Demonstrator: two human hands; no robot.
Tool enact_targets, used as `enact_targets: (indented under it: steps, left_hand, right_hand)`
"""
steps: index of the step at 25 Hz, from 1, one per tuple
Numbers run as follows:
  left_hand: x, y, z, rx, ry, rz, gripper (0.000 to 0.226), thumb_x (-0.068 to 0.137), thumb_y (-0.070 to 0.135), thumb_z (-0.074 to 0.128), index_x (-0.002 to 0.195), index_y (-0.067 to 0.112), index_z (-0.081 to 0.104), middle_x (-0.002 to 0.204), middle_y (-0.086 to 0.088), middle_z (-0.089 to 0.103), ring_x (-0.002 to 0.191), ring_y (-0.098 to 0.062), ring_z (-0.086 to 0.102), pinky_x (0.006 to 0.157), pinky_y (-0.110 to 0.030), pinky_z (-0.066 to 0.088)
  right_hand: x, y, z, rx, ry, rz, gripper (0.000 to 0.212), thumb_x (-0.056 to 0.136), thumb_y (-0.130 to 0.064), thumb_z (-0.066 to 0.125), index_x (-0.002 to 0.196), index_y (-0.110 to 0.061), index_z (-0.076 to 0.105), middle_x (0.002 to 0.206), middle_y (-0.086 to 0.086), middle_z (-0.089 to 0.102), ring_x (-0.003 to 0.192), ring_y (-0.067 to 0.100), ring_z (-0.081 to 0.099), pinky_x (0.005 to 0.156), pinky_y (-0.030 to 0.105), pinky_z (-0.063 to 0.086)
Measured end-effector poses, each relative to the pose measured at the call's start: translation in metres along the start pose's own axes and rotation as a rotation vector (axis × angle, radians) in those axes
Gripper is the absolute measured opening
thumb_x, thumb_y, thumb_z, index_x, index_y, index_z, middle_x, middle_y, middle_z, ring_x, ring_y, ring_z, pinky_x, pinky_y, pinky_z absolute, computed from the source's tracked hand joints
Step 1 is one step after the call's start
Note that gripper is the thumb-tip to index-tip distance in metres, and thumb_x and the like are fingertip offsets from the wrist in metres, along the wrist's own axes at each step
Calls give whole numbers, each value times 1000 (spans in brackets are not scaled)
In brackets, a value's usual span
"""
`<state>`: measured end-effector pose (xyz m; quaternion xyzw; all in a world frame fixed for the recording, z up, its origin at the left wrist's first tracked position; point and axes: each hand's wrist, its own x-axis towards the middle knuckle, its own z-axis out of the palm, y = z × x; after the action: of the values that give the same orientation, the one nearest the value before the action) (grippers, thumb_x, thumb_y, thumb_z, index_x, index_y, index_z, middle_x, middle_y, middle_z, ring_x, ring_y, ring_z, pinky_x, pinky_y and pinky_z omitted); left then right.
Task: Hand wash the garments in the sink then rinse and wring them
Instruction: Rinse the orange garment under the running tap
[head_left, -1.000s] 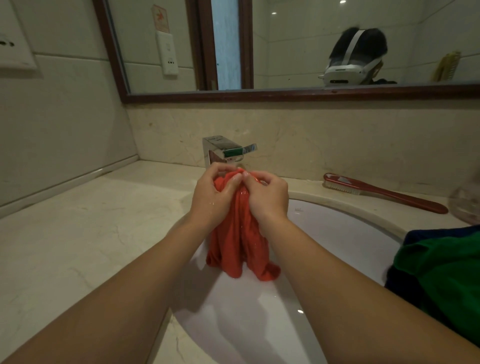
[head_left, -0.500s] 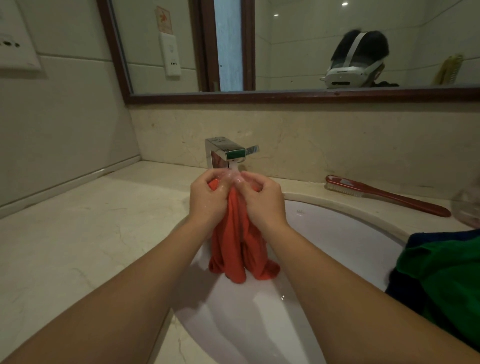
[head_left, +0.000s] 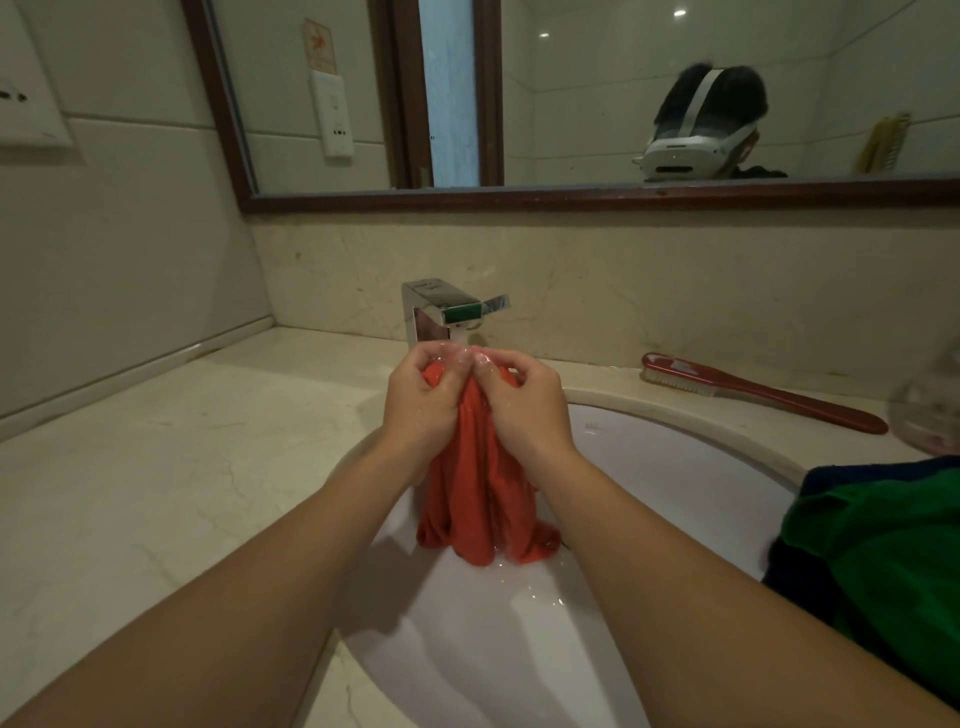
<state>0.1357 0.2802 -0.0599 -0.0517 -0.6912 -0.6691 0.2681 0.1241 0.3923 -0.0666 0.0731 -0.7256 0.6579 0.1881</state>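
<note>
While water runs from the faucet (head_left: 447, 312), the left hand (head_left: 421, 400) and right hand (head_left: 524, 405) pinch the bunched top of the red garment (head_left: 478, 499), which hangs into the sink (head_left: 675, 467). Soaked, it looks limp, heavy and slippery, so gripping gathered folds seems safest.

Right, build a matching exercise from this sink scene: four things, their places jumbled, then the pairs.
Things:
1. red garment
2. red brush
3. green garment
4. faucet

Places:
A. stands on the counter behind the sink
B. lies on the counter, right of the faucet
C. piled at the sink's right edge
D. gripped by the left hand and right hand, hanging into the sink

Pairs: 1-D, 2-B, 3-C, 4-A.
</note>
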Motion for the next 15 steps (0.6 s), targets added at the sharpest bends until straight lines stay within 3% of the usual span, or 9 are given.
enact_targets:
  steps: [3, 7, 10, 15]
  left_hand:
    - [1, 2, 0, 14, 37, 39, 14, 95, 26, 71, 102, 15, 67, 98, -5, 73, 92, -16, 71, 83, -31, 57]
    - [5, 7, -6, 89, 190, 131, 11, 96, 21, 70, 88, 23, 63, 86, 7, 67, 74, 7, 61, 72, -12, 48]
    - [13, 5, -13, 95, 277, 115, 11, 96, 23, 70, 88, 24, 63, 87, 10, 66, 77, 5, 60, 71, -9, 46]
    - [17, 2, -15, 57, 345, 89, 16, 96, 28, 70, 99, 13, 67, 91, 8, 67, 80, 4, 60, 76, -12, 48]
  right_hand:
    - [0, -2, 2, -1, 12, -42, 11, 96, -35, 69, 102, -33, 77, 99, -12, 76, 96, 8, 70, 93, 40, 57]
    - [0, -6, 14, -7, -16, -110, 13, 95, -31, 70, 105, -26, 77, 95, -11, 76, 94, 8, 69, 89, 34, 56]
    - [-3, -6, 19, -32, -61, -102, 14, 96, -30, 71, 108, -23, 74, 94, -11, 72, 90, 10, 67, 82, 29, 52]
    - [-1, -2, 16, -19, -46, 3, 21, 98, -36, 67, 109, -20, 76, 98, -4, 76, 93, 15, 70, 90, 43, 57]
